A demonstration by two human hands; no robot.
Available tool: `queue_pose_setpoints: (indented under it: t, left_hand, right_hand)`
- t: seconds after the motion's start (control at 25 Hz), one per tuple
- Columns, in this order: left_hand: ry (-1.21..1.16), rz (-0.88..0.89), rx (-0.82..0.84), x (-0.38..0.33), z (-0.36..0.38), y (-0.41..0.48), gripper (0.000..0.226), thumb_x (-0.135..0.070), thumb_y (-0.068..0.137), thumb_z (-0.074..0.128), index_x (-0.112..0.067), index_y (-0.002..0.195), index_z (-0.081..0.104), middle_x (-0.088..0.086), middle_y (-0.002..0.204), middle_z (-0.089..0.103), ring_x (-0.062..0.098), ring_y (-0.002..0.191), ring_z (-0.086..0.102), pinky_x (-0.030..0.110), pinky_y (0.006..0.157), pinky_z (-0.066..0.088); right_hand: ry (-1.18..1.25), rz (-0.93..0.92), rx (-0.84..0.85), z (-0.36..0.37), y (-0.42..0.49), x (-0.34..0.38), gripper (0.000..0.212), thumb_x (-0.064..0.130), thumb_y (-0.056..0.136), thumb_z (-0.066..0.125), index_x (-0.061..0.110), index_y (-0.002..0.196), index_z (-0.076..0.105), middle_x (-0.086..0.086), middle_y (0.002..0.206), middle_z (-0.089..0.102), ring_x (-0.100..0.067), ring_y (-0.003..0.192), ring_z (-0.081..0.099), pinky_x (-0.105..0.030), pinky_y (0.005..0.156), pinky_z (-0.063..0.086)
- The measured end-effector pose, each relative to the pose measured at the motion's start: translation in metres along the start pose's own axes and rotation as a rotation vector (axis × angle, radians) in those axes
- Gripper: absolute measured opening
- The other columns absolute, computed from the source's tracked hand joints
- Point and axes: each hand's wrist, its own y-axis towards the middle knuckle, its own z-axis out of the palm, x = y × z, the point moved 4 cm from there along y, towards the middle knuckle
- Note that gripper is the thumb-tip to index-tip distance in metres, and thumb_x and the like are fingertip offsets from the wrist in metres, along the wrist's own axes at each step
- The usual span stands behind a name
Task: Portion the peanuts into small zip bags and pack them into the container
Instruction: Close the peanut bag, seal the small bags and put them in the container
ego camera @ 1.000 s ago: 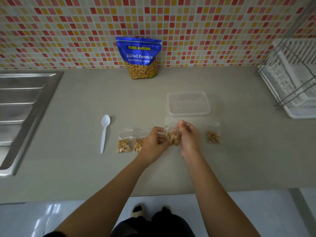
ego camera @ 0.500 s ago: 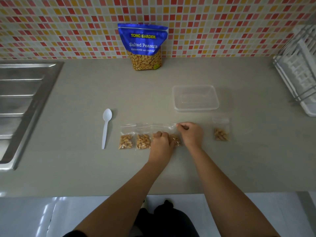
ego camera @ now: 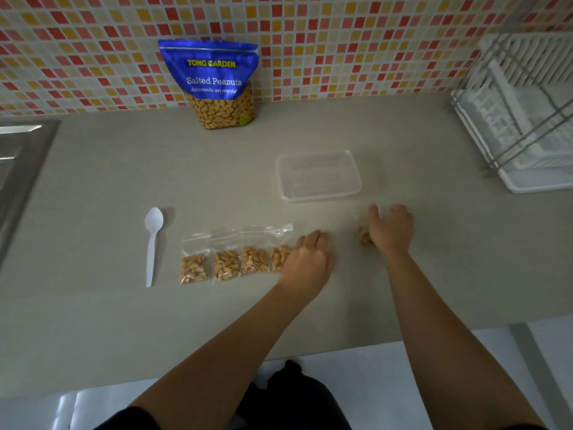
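On the grey worktop (ego camera: 124, 321), the clear container (ego camera: 319, 175) sits empty. I see four filled zip bags (ego camera: 235, 262) now lined up beside the spoon (ego camera: 152, 243); my left hand (ego camera: 307, 259) has let go, fingers flat. My right hand (ego camera: 392, 229) has moved onto the fifth bag (ego camera: 364, 238), grip unclear. Packing likely comes next.

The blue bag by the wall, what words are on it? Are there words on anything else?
"TONG GARDEN": yellow letters near the top of the blue peanut bag.
"Salted Peanuts": white letters on the same bag, below the brand.
A smaller white line under that: too blurred to read.
A small green sticker low on the bag: too small to read.
The spoon, small zip bags and clear container show no text.
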Motion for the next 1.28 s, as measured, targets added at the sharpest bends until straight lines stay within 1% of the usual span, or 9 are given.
queue_pose_setpoints:
  t: [0.2,0.36,0.48,0.56,0.68,0.8,1.0,1.12,1.28]
  left_hand:
    - [0.206,0.136,0.197,-0.007,0.044,0.001,0.052,-0.028,0.078,0.035,0.001,0.105,0.069,0.016,0.107,0.070,0.028,0.102,0.067,0.030,0.084,0.055]
    - [0.229,0.176,0.217,-0.014,0.041,0.004,0.052,-0.029,0.076,0.034,0.001,0.097,0.072,0.015,0.099,0.073,0.027,0.096,0.069,0.028,0.083,0.054]
    - [0.254,0.218,0.190,-0.014,0.045,0.003,0.053,-0.029,0.075,0.033,-0.001,0.095,0.073,0.014,0.097,0.074,0.026,0.094,0.070,0.027,0.083,0.054]
    - [0.232,0.216,0.201,-0.013,0.047,0.002,0.053,-0.029,0.078,0.033,0.000,0.098,0.072,0.015,0.100,0.073,0.027,0.098,0.068,0.027,0.086,0.052]
    - [0.120,0.174,0.129,-0.005,0.030,0.005,0.050,-0.025,0.096,0.035,0.008,0.133,0.043,0.027,0.139,0.044,0.035,0.134,0.039,0.030,0.113,0.026]
    - [-0.042,0.132,0.043,0.003,-0.019,0.011,0.055,-0.028,0.099,0.036,-0.001,0.145,0.021,0.017,0.155,0.019,0.028,0.144,0.017,0.028,0.116,0.012]
    - [-0.346,0.078,-0.333,0.009,-0.152,0.025,0.041,-0.027,0.095,0.050,-0.007,0.130,0.053,0.012,0.135,0.054,0.023,0.119,0.056,0.018,0.099,0.034]
    - [-0.636,0.103,-0.280,0.001,-0.221,0.026,0.033,-0.041,0.089,0.056,-0.018,0.108,0.069,0.007,0.109,0.070,0.013,0.096,0.064,0.019,0.088,0.046]
    - [-0.586,0.155,-0.248,-0.006,-0.265,0.021,0.037,-0.027,0.080,0.070,-0.015,0.115,0.065,-0.003,0.096,0.070,0.006,0.089,0.064,0.014,0.085,0.050]
  right_hand:
    - [-0.083,0.052,0.151,0.010,0.009,-0.005,0.041,0.034,0.084,0.057,0.000,0.105,0.067,-0.022,0.104,0.067,-0.035,0.102,0.060,-0.033,0.080,0.046]
    - [0.338,0.095,0.206,0.006,0.004,-0.009,0.011,0.018,0.086,0.058,0.012,0.094,0.063,-0.001,0.081,0.064,-0.012,0.066,0.058,-0.012,0.052,0.043]
    - [0.623,0.050,0.192,0.001,-0.003,-0.014,0.011,0.014,0.090,0.054,0.022,0.083,0.052,-0.004,0.089,0.068,-0.010,0.069,0.063,-0.031,0.071,0.055]
    - [0.757,0.034,0.217,-0.005,-0.010,-0.013,0.009,0.013,0.094,0.052,0.019,0.088,0.054,-0.004,0.089,0.069,-0.003,0.068,0.065,-0.027,0.064,0.055]
    - [0.870,-0.056,0.222,-0.025,-0.023,0.005,0.013,0.015,0.096,0.049,0.015,0.090,0.061,0.006,0.082,0.069,0.002,0.068,0.065,-0.020,0.059,0.055]
    - [0.956,-0.140,0.181,-0.054,-0.033,0.038,0.017,0.016,0.096,0.050,0.019,0.085,0.063,0.010,0.075,0.069,0.002,0.067,0.066,-0.018,0.055,0.054]
    - [1.023,-0.327,0.197,-0.096,-0.053,0.110,0.017,0.019,0.095,0.052,0.020,0.086,0.066,0.014,0.073,0.072,0.001,0.074,0.067,-0.017,0.067,0.053]
    - [1.060,-0.392,0.212,-0.112,-0.066,0.148,0.016,0.022,0.094,0.053,0.020,0.089,0.068,0.006,0.083,0.072,-0.005,0.080,0.068,-0.029,0.076,0.056]
    - [1.115,-0.451,0.272,-0.119,-0.084,0.182,0.008,0.020,0.092,0.055,0.022,0.092,0.063,0.000,0.084,0.072,-0.010,0.074,0.067,-0.026,0.072,0.054]
